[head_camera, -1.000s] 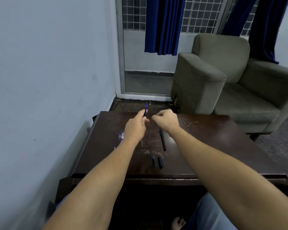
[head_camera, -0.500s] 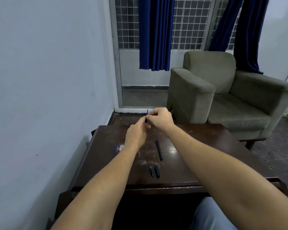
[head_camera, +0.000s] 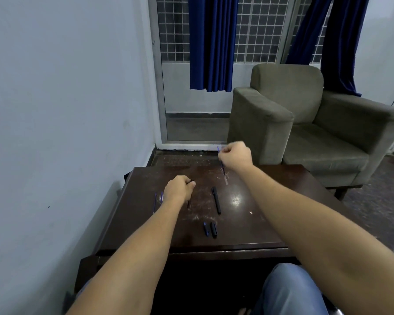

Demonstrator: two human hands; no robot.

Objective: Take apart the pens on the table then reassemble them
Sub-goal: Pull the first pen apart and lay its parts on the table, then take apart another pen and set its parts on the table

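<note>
Change: hands, joined half a second ago, are now drawn apart.
Right hand [head_camera: 235, 156]: fingers pinched on a thin blue refill [head_camera: 221, 161], held above the tabletop's [head_camera: 259, 223] far edge.
Left hand [head_camera: 178, 188]: fingers closed around a dark barrel [head_camera: 188, 203].
Pen [head_camera: 216, 200]: black, slim, lying whole mid-tabletop.
Caps [head_camera: 210, 229]: two, side by side, nearer.

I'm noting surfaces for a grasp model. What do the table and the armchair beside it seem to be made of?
Table: dark brown, probably varnished wood or veneer; it mirrors a bright glare spot and shows pale scratches. Armchair: olive-grey upholstery, likely woven fabric or suede-like cloth; matte, no shine, softly rounded padded arms.
</note>
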